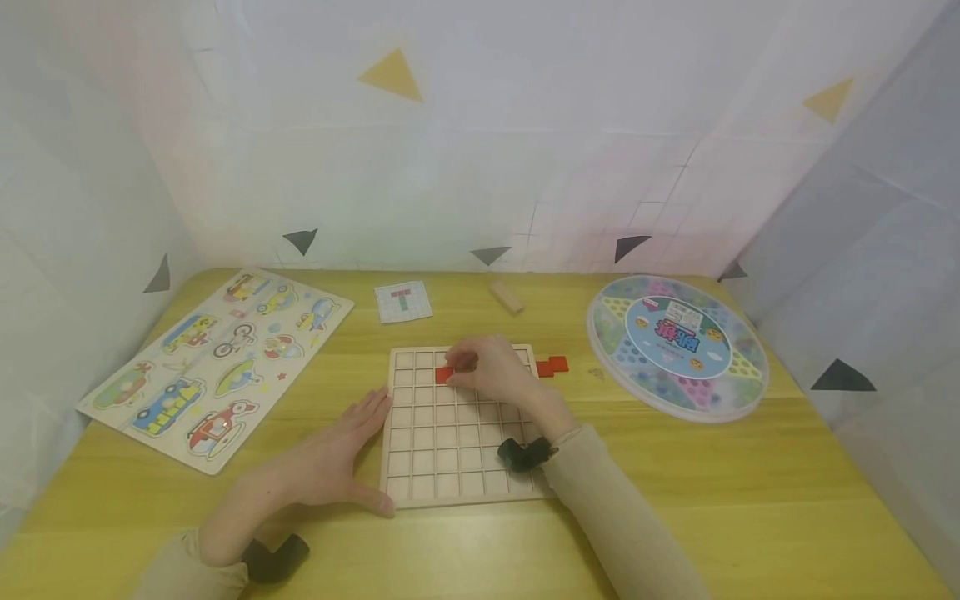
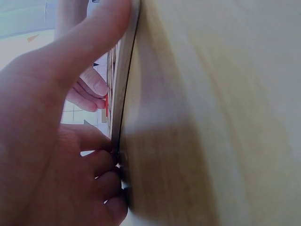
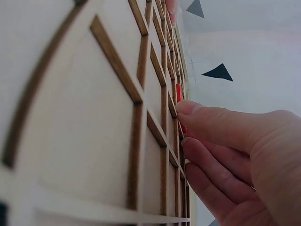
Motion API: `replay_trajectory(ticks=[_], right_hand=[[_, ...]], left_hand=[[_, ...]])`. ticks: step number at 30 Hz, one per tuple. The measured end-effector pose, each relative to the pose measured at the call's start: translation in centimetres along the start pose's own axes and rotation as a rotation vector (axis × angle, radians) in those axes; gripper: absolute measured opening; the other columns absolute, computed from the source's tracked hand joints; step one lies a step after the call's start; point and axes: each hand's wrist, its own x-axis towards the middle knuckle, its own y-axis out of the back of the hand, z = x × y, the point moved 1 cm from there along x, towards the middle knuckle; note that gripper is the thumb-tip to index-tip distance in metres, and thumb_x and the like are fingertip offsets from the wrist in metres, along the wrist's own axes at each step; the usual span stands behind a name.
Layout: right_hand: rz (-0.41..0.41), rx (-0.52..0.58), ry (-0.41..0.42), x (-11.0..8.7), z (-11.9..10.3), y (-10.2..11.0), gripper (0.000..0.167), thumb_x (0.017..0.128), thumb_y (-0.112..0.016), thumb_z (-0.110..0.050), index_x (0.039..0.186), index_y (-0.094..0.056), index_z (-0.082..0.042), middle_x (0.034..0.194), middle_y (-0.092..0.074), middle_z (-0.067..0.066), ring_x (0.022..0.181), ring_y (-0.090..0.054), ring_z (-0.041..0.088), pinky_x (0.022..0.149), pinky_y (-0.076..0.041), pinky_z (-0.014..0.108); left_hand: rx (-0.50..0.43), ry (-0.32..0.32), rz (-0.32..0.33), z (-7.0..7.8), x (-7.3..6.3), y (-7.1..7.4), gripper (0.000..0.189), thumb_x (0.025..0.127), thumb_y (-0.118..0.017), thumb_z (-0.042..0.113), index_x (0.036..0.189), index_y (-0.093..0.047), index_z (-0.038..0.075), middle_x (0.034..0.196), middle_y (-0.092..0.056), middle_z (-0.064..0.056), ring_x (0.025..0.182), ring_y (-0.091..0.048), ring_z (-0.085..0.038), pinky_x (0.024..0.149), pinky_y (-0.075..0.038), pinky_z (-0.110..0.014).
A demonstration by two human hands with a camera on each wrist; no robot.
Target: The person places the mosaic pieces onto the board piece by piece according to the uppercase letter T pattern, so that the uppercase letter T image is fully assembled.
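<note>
A wooden grid board (image 1: 435, 437) with square cells lies on the table. A red square tile (image 1: 443, 376) shows near its far edge, in the second row of cells. Over that spot, my right hand (image 1: 491, 371) has its thumb and index finger together and pinches a red tile (image 3: 183, 127), mostly hidden behind the fingertips. Along the board's left edge rests my left hand (image 1: 330, 462), fingers extended against the side and thumb at the near corner. More red tiles (image 1: 553, 367) lie just off the board's right edge.
A pattern card (image 1: 403, 302) with a red and green T shape lies behind the board, beside a small wooden block (image 1: 507, 297). To the left is a picture puzzle board (image 1: 225, 367) of vehicles. At right sits a round game box (image 1: 678, 348). White sheeting surrounds the table.
</note>
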Motion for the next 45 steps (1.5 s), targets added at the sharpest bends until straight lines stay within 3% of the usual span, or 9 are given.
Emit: replay_trajectory(ticks=[12,18,20,25,32,36,41,45], right_hand=[[-0.007,-0.003,-0.005,0.1,0.1,0.0,0.031,0.084,-0.082,-0.017,0.113,-0.074,-0.011,0.103,-0.074,-0.004,0.097,-0.067,0.011,0.090,-0.055,0.031],[-0.029,0.069,-0.046,-1.2,-0.5,2.8,0.035,0.087,-0.078,-0.020,0.120,-0.070,-0.009,0.116,-0.071,0.000,0.112,-0.063,0.019,0.099,-0.052,0.040],[-0.024,0.082,-0.022,-1.5,-0.4,4.2,0.037,0.086,-0.079,-0.018,0.120,-0.070,-0.008,0.118,-0.071,0.003,0.114,-0.064,0.022,0.101,-0.052,0.042],[0.029,0.060,0.035,-2.7,1.6,6.9,0.037,0.084,-0.081,-0.016,0.118,-0.071,-0.004,0.119,-0.072,0.009,0.115,-0.065,0.028,0.102,-0.052,0.047],[0.130,0.049,-0.077,-5.8,5.3,9.5,0.040,0.088,-0.078,-0.020,0.124,-0.069,-0.006,0.125,-0.070,0.011,0.121,-0.061,0.033,0.103,-0.048,0.055],[0.180,0.004,-0.083,-7.4,6.7,10.6,0.039,0.087,-0.079,-0.022,0.121,-0.070,-0.006,0.122,-0.071,0.011,0.118,-0.063,0.033,0.101,-0.050,0.055],[0.178,-0.042,-0.070,-8.0,8.4,10.9,0.036,0.088,-0.078,-0.022,0.120,-0.071,-0.006,0.119,-0.072,0.011,0.115,-0.065,0.034,0.100,-0.050,0.056],[0.150,-0.014,-0.109,-7.9,9.3,10.7,0.034,0.089,-0.076,-0.019,0.120,-0.070,-0.007,0.120,-0.072,0.010,0.116,-0.064,0.033,0.101,-0.050,0.053]], left_hand=[[0.004,-0.002,0.002,-0.1,-0.1,0.1,0.137,0.064,-0.074,0.078,0.160,-0.013,0.003,0.168,-0.004,-0.016,0.153,-0.008,-0.040,0.121,-0.019,-0.057],[-0.011,0.000,-0.005,-0.2,0.3,-0.3,0.136,0.063,-0.076,0.076,0.160,-0.013,0.005,0.168,-0.003,-0.014,0.154,-0.006,-0.037,0.122,-0.018,-0.056],[-0.018,-0.004,-0.002,-0.3,0.4,-0.4,0.137,0.063,-0.077,0.075,0.160,-0.012,0.004,0.168,-0.002,-0.014,0.154,-0.005,-0.037,0.122,-0.018,-0.056],[-0.010,-0.003,0.005,-0.5,0.3,-0.4,0.138,0.062,-0.077,0.076,0.160,-0.012,0.003,0.168,-0.002,-0.015,0.154,-0.005,-0.037,0.122,-0.018,-0.056],[-0.015,-0.007,-0.001,0.0,0.1,-0.1,0.137,0.063,-0.076,0.076,0.160,-0.013,0.002,0.168,-0.003,-0.016,0.153,-0.006,-0.040,0.121,-0.018,-0.057],[-0.025,0.000,-0.007,0.0,0.1,-0.1,0.137,0.063,-0.076,0.075,0.160,-0.012,0.003,0.168,-0.002,-0.016,0.153,-0.006,-0.040,0.121,-0.018,-0.057],[-0.023,0.006,-0.002,0.0,0.1,0.0,0.138,0.062,-0.077,0.075,0.160,-0.011,0.004,0.168,-0.002,-0.016,0.153,-0.007,-0.040,0.121,-0.018,-0.058],[-0.017,0.008,-0.001,-0.1,0.1,0.0,0.137,0.063,-0.076,0.075,0.160,-0.012,0.004,0.168,-0.002,-0.015,0.153,-0.007,-0.040,0.121,-0.018,-0.058]])
